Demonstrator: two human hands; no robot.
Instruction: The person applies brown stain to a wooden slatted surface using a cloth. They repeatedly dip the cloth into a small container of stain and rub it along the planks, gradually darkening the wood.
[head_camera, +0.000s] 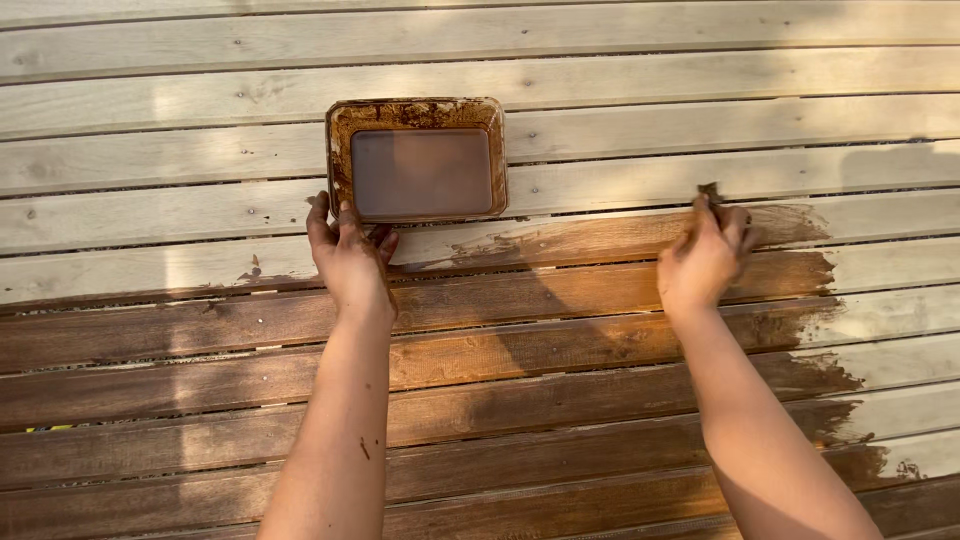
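The surface is a deck of horizontal wooden boards (600, 70) separated by narrow gaps. The upper boards are bare, pale timber with visible knots and screw heads. The lower boards (560, 400) carry a dark brown stain. The stain boundary (830, 330) at the right is ragged and stepped from board to board. A small stain drip (252, 270) marks a pale board at the left. Shadows fall across the upper right.

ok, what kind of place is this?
Probably an outdoor wooden deck in the middle of staining. Slatted boards in sunlight, the near ones dark brown and the far ones bare; a tray of brown stain by the left hand; the right hand holds a stained applicator.
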